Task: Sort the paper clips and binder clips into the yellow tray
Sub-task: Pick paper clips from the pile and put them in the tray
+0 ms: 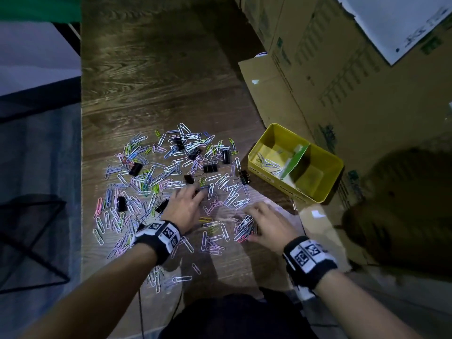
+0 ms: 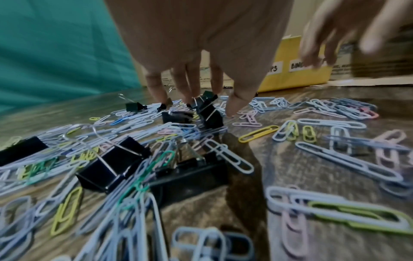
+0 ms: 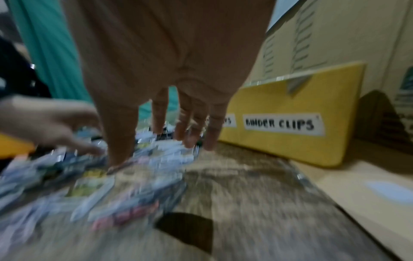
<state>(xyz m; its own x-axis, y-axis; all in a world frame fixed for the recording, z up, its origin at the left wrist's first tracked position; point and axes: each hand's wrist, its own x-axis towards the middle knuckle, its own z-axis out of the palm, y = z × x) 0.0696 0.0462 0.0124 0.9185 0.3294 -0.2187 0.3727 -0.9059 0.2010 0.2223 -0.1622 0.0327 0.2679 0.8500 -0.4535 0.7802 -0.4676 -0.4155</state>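
Clips covered the middle of the wooden table (image 1: 151, 77): a wide scatter of pastel paper clips (image 1: 171, 167) with black binder clips (image 1: 210, 168) dotted among them. The yellow tray (image 1: 329, 189) stood at centre right of the head view, against cardboard boxes (image 1: 318, 69), split by a green divider (image 1: 297, 159). Its left compartment held a few paper clips; the right one, labelled for binder clips on the outer wall, looked empty.

The left hand (image 1: 182, 206) lay low over the scatter, fingers spread and pointing down, tips touching or nearly touching clips, with nothing clearly pinched. The right hand (image 1: 266, 222), at lower centre, had its fingers extended downward beside a gathered bunch of paper clips (image 1: 244, 227). The wrist view was too blurred to say whether it gripped the bunch or only raked it.

I judged the paper clips light, stiff and slippery on the smooth wood, lying too flat to lift singly with ease; raking them into a heap and scooping from the edges looked surest. The binder clips were bulkier and rigid, and best pinched across the black body or by the wire handles.

No common direction showed: the paper clips' long axes ran every way, though the gathered bunch lay roughly along the lower-left to upper-right diagonal. The tray's long axis ran from upper left toward lower right.
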